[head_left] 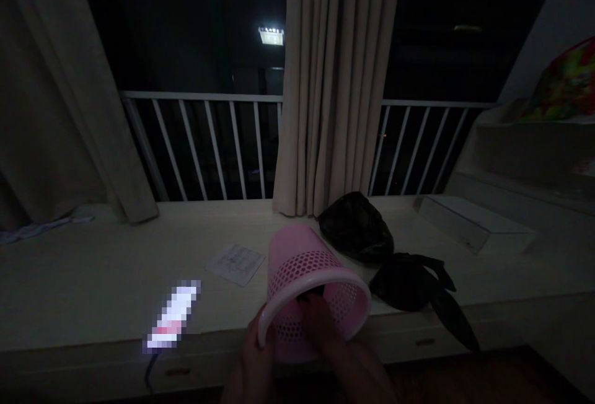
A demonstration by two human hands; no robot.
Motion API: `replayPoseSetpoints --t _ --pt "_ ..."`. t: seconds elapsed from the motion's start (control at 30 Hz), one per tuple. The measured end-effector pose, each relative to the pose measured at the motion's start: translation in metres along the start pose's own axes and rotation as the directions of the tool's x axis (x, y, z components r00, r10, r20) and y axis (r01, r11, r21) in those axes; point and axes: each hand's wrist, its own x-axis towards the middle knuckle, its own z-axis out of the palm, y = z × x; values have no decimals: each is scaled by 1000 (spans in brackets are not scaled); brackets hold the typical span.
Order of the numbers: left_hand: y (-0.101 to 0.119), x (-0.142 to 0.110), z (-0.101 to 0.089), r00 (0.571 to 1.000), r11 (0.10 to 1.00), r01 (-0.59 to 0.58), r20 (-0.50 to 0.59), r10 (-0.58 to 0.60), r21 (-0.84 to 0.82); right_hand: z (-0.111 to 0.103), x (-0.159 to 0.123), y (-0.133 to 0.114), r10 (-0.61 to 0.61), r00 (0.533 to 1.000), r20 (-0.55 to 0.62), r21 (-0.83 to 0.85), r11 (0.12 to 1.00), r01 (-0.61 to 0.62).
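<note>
A pink plastic wastebasket [297,246] with rows of round holes lies tilted on the pale ledge, its mouth facing me. My left hand [257,345] is closed around the left side of the rim. Deep inside the basket is my right hand [316,317], its fingers curled at a small dark patch near the inner wall; what that is, I cannot make out. Right of the basket, a bulky black plastic bag [357,227] rests against the curtain. In front of it sits a second black plastic bag [404,283], its loose ends hanging over the ledge's edge.
A printed paper sheet [236,263] lies left of the basket. Closer to me is a bright, pixelated device [173,317] with a cable. A long white box [474,224] stands at the right. Behind are a beige curtain [334,82] and white railings [209,125]. Light is dim.
</note>
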Motion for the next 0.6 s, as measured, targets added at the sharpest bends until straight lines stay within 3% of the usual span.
replayPoseSetpoints --t 0.6 --pt "-5 -3 4 998 1000 -2 69 3 -5 -7 -3 -4 4 1000 18 23 1000 -5"
